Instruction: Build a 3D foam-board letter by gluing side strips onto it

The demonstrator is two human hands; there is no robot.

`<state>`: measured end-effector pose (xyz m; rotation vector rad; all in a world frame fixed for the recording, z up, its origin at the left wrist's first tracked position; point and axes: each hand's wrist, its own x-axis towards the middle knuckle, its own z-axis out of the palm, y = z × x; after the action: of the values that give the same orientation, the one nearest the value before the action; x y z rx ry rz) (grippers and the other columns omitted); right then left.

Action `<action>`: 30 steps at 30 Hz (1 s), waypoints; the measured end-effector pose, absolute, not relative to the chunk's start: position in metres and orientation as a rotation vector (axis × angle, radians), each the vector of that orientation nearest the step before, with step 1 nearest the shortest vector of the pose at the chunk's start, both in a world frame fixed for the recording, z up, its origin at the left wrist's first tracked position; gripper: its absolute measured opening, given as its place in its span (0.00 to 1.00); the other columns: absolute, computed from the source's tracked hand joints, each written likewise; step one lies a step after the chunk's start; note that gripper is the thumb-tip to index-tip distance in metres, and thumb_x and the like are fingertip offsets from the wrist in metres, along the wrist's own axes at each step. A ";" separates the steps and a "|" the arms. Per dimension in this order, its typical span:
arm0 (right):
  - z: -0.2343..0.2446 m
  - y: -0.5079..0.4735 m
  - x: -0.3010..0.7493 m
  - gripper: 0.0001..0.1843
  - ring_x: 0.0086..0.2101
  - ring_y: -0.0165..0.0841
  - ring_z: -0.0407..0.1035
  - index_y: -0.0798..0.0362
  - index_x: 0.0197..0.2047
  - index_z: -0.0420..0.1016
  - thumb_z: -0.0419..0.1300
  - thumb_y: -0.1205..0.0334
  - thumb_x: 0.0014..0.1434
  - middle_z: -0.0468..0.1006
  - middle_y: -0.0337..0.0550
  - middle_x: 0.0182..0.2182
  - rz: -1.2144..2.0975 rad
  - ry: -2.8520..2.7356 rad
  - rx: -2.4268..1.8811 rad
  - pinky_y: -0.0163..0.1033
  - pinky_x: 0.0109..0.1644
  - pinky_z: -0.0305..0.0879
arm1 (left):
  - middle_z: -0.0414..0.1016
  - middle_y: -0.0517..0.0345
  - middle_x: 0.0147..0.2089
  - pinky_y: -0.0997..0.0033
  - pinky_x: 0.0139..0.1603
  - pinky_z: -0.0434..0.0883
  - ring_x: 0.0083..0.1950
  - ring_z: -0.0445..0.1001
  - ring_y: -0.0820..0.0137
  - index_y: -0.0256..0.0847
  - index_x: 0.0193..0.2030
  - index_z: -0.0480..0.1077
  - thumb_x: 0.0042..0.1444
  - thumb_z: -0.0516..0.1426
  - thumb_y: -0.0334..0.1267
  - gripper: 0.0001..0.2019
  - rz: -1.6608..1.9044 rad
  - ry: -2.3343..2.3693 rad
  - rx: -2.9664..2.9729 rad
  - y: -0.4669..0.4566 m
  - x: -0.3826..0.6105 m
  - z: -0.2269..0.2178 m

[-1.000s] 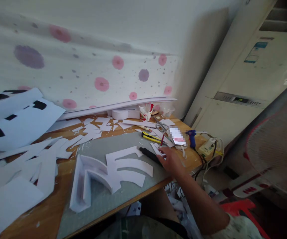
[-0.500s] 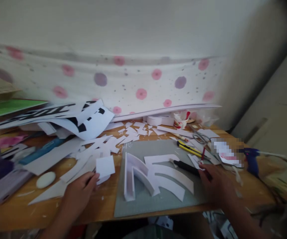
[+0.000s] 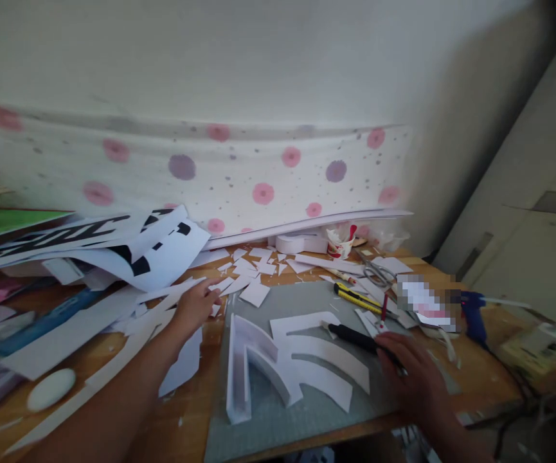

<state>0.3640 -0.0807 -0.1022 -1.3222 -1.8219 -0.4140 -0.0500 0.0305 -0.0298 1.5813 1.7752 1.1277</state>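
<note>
White curved-strip board cutout with thin upright walls [image 3: 306, 373] lies on grey flat mat [image 3: 258, 437].
My right hand [image 3: 410, 366] curls at the black pen-shaped tool [image 3: 352, 336], grip unclear; dragging could nick a strip. Left hand [image 3: 195, 308] half-bent by white scraps [image 3: 255, 294], can't tell if pinching.

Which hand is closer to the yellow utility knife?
Right. The right hand is just on the near side of the yellow utility knife; the left hand is well off to its left, beside white offcuts.
</note>
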 end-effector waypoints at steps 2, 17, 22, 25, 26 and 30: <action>-0.078 -0.059 0.361 0.12 0.44 0.40 0.72 0.52 0.44 0.75 0.52 0.61 0.63 0.78 0.50 0.42 -0.336 -1.916 -1.411 0.47 0.49 0.69 | 0.74 0.61 0.26 0.74 0.20 0.64 0.19 0.66 0.72 0.40 0.50 0.71 0.50 0.53 0.47 0.22 1.201 1.761 1.558 0.028 -0.052 -0.028; -0.026 0.165 0.298 0.18 0.45 0.37 0.70 0.55 0.54 0.68 0.57 0.57 0.63 0.71 0.47 0.50 0.031 -2.305 -2.066 0.49 0.47 0.70 | 0.73 0.62 0.25 0.73 0.29 0.70 0.26 0.72 0.69 0.42 0.43 0.72 0.53 0.52 0.52 0.19 1.423 1.729 1.718 0.019 -0.065 -0.048; -0.015 0.156 0.289 0.17 0.46 0.37 0.70 0.55 0.53 0.68 0.57 0.56 0.63 0.71 0.47 0.51 0.017 -2.236 -2.029 0.49 0.48 0.70 | 0.76 0.60 0.28 0.72 0.34 0.72 0.30 0.74 0.68 0.43 0.41 0.74 0.54 0.52 0.51 0.17 1.395 1.757 1.812 0.020 -0.065 -0.052; 0.004 0.133 0.282 0.19 0.49 0.39 0.69 0.54 0.58 0.66 0.55 0.60 0.65 0.71 0.49 0.53 -0.018 -2.209 -1.861 0.50 0.53 0.67 | 0.75 0.60 0.28 0.73 0.31 0.72 0.29 0.74 0.68 0.43 0.41 0.74 0.53 0.53 0.50 0.17 1.423 1.723 1.754 0.017 -0.065 -0.049; 0.012 0.121 0.280 0.21 0.51 0.39 0.68 0.54 0.61 0.63 0.53 0.63 0.65 0.71 0.50 0.54 -0.019 -2.222 -1.777 0.49 0.55 0.65 | 0.75 0.61 0.27 0.73 0.29 0.71 0.29 0.73 0.69 0.43 0.40 0.75 0.52 0.54 0.50 0.17 1.445 1.696 1.711 0.016 -0.065 -0.047; 0.036 0.047 0.279 0.28 0.58 0.36 0.63 0.47 0.66 0.57 0.52 0.65 0.63 0.65 0.41 0.62 0.066 -2.366 -1.406 0.43 0.60 0.60 | 0.72 0.62 0.25 0.74 0.27 0.69 0.25 0.70 0.71 0.40 0.39 0.75 0.50 0.56 0.48 0.16 1.590 1.541 1.571 0.012 -0.062 -0.037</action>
<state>0.2791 0.0475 0.0363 -1.4062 -2.3663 0.0660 -0.0622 0.0116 -0.0365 1.5712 1.5411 1.5897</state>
